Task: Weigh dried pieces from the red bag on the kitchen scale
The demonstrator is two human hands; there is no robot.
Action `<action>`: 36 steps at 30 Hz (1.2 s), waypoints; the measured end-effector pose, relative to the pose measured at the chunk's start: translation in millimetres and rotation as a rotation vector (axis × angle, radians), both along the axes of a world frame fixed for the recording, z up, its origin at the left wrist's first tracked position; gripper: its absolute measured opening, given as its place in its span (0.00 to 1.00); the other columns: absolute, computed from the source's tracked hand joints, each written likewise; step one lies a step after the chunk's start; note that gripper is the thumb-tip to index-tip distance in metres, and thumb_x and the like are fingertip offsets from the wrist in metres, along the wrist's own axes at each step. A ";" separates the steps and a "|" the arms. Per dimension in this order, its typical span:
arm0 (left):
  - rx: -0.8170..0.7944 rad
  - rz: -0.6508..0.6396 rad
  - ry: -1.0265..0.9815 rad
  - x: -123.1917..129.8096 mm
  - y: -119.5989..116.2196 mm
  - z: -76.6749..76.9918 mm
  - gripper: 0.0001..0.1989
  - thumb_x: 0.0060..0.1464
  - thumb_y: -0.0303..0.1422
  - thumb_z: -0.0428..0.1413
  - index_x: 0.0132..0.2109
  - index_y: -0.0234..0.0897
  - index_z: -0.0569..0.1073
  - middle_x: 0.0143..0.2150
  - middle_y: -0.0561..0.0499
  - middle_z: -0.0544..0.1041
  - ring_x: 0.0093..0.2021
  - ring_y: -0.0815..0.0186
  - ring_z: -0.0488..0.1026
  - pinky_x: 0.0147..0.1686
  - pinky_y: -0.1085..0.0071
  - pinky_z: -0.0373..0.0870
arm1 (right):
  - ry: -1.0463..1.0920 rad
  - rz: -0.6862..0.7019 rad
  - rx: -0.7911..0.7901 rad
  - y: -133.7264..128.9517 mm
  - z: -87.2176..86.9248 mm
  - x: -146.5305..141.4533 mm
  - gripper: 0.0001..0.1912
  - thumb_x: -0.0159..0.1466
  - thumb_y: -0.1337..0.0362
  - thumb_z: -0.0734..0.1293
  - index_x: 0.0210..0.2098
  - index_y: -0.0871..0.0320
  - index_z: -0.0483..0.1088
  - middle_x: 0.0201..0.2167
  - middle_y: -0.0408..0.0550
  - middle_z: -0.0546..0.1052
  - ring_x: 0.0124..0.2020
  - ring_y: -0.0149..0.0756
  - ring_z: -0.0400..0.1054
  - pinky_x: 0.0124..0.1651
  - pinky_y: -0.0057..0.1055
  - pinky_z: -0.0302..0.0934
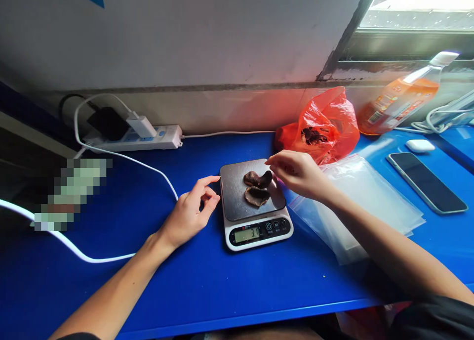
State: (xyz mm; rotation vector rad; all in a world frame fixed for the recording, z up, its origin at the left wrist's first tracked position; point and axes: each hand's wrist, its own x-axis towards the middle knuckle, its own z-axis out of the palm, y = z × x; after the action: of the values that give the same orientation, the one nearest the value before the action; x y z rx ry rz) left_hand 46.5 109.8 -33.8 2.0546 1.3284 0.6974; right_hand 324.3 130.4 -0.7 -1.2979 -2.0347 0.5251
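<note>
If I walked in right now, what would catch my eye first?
Probably the red plastic bag glowing against the blue table, at the back by the wall. Next, mid-table, the small kitchen scale bearing two dark dried pieces, with the right hand just above them and the left hand beside it.

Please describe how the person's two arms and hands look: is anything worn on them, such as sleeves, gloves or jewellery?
Both hands are bare: the left hand and the right hand wear no gloves, and no rings or watch are visible. Both forearms are uncovered along their visible length. A dark sleeve appears only at the right upper arm, and a dark bit of cloth shows at the bottom edge by the left arm.
</note>
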 end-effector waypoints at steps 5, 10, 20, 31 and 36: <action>-0.012 -0.003 0.017 0.3 -0.5 1.6 0.20 0.60 0.39 0.49 0.57 0.37 0.63 0.32 0.53 0.76 0.25 0.71 0.68 0.26 0.75 0.65 | 0.060 -0.266 0.344 -5.9 36.1 23.6 0.08 0.61 0.65 0.63 0.34 0.57 0.74 0.30 0.47 0.78 0.29 0.32 0.71 0.31 0.28 0.61; -0.035 -0.007 0.035 1.4 -0.8 3.1 0.21 0.60 0.39 0.49 0.57 0.36 0.63 0.33 0.53 0.76 0.24 0.72 0.67 0.24 0.76 0.63 | -0.165 -0.585 0.306 17.3 29.3 71.1 0.09 0.59 0.63 0.65 0.33 0.60 0.76 0.30 0.49 0.79 0.28 0.33 0.71 0.32 0.28 0.60; -0.041 -0.005 0.040 1.8 0.0 2.8 0.21 0.60 0.38 0.49 0.57 0.35 0.62 0.34 0.53 0.76 0.23 0.73 0.66 0.24 0.77 0.63 | -0.411 -0.455 0.015 42.7 -6.7 109.6 0.11 0.57 0.62 0.66 0.37 0.61 0.75 0.36 0.52 0.77 0.34 0.35 0.67 0.34 0.28 0.55; 0.105 0.219 0.295 -8.1 10.4 -2.3 0.19 0.59 0.40 0.49 0.54 0.38 0.67 0.39 0.52 0.74 0.29 0.69 0.71 0.33 0.71 0.68 | -0.370 -0.356 0.012 42.9 -10.2 99.4 0.06 0.58 0.65 0.66 0.31 0.62 0.72 0.31 0.49 0.76 0.30 0.32 0.67 0.33 0.28 0.57; 0.081 0.166 0.428 -13.9 15.0 -0.7 0.16 0.60 0.41 0.48 0.50 0.41 0.72 0.47 0.50 0.73 0.39 0.65 0.74 0.40 0.70 0.70 | -0.371 -0.310 0.029 44.4 -13.0 100.0 0.06 0.59 0.65 0.66 0.32 0.62 0.73 0.34 0.51 0.77 0.32 0.33 0.68 0.35 0.28 0.59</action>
State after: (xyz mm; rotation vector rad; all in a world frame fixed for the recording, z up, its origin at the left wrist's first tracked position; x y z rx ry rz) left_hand 32.6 124.8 -34.6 2.2613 1.7484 0.3940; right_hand 424.3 174.8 -13.7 -1.7562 -2.0582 0.1168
